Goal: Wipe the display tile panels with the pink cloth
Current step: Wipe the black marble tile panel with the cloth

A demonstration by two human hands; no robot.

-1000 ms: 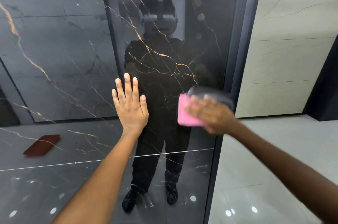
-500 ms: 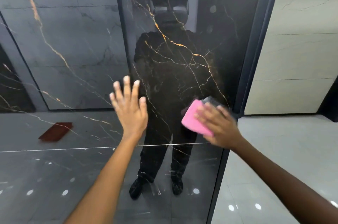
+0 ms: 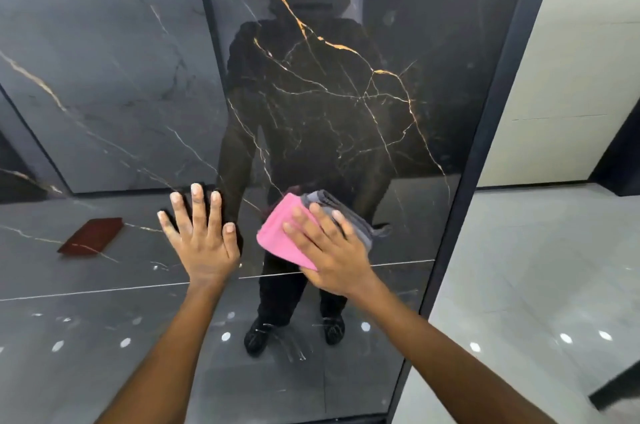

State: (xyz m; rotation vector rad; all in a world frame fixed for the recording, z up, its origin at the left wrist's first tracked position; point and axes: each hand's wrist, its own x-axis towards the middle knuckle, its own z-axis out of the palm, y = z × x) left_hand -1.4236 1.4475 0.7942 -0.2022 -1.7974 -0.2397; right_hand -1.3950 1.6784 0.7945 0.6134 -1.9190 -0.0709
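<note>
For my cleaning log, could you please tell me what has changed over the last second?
The right hand has slid the pink cloth down the dark tile panel, close to its horizontal joint line. The left hand stays flat against the panel, fingers spread; the right hand still presses the cloth.

- Display tile panel [image 3: 346,94], centre of the frame: glossy black, crossed by thin gold and white veins.
- Pink cloth [image 3: 282,236], lower centre: bright pink, with a grey fold at its upper right edge.
- Panel frame [image 3: 485,146], right of centre: dark blue-black.
- Wall tiles [image 3: 571,77], upper right: cream with faint grey veining.
- Floor [image 3: 519,267], lower right: pale grey, dotted with white light spots.
- Flat object [image 3: 91,235] reflected at lower left: dark red.
</note>
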